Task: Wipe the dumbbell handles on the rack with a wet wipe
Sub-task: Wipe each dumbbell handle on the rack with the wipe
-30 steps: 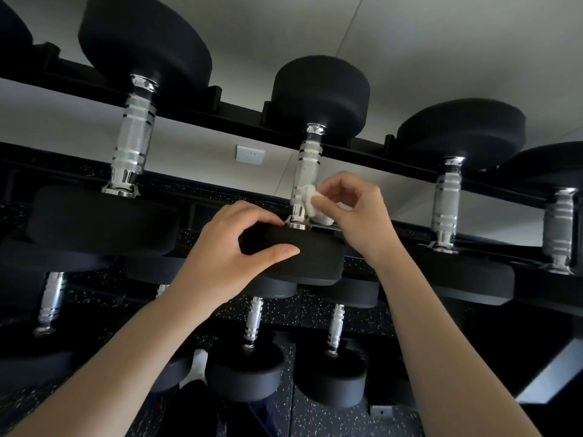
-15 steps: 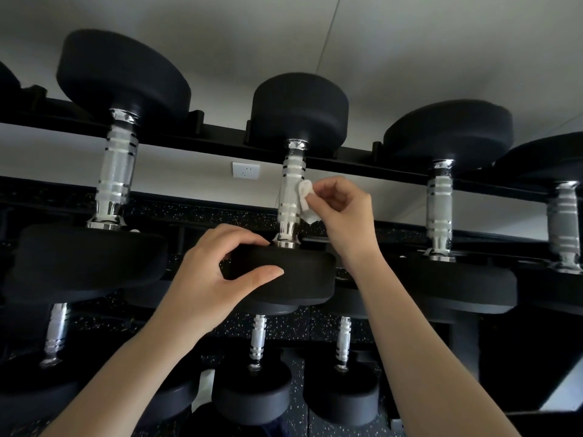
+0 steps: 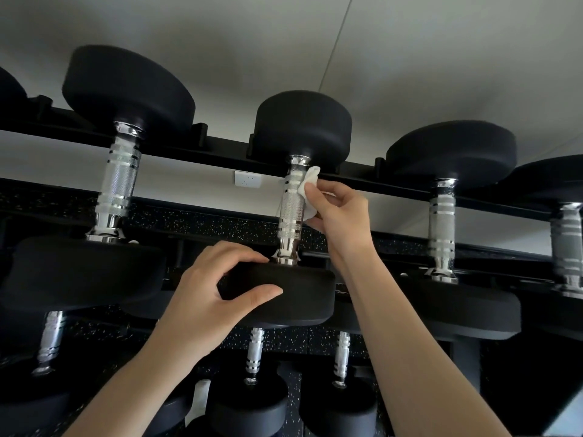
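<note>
A white wet wipe (image 3: 307, 187) is pinched in the grip of the right hand (image 3: 340, 216) and pressed on the right edge of the middle dumbbell handle (image 3: 291, 212), high up near the rack (image 3: 220, 152). The near black weight (image 3: 299, 294) is held at its rim by the left hand (image 3: 211, 298) – grip curled round it. Open gaps are seen on both sides of the handle.

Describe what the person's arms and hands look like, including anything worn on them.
Nothing worn is in view. The left hand and right hand are bare: no gloves, rings or bracelets show, and the visible nails look short and unpainted. The left forearm and right forearm are bare down to the frame edge, with no sleeve, watch or band showing.
</note>
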The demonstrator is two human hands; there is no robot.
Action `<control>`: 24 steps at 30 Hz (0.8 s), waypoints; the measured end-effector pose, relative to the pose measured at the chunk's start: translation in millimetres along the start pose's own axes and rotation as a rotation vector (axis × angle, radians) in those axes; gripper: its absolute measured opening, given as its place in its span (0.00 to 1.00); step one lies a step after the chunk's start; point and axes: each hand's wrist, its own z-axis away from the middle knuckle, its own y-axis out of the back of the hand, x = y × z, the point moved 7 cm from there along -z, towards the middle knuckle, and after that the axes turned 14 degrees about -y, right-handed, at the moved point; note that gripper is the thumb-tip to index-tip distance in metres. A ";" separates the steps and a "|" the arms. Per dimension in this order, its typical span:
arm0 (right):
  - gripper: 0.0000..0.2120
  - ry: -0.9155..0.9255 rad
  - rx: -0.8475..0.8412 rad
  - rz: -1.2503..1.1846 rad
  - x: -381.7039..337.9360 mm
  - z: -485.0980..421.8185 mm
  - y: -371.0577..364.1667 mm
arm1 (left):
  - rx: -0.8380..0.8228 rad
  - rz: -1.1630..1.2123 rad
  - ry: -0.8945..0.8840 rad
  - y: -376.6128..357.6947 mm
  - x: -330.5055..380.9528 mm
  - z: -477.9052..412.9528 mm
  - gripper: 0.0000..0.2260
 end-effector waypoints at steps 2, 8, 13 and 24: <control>0.05 -0.001 0.004 -0.041 -3.1 -2.0 -1.4 | 0.002 0.005 0.000 -0.4 -0.1 0.0 0.16; 0.06 0.010 0.035 -0.098 -14.2 -16.7 -6.6 | 0.013 0.010 0.007 -0.4 -0.1 0.7 0.17; 0.08 -0.040 -0.107 -0.037 -0.7 -14.5 -3.6 | 0.038 0.036 0.014 0.0 0.1 1.7 0.17; 0.09 -0.049 -0.248 0.355 28.6 16.0 11.5 | 0.049 0.039 0.004 -0.2 -1.4 2.3 0.17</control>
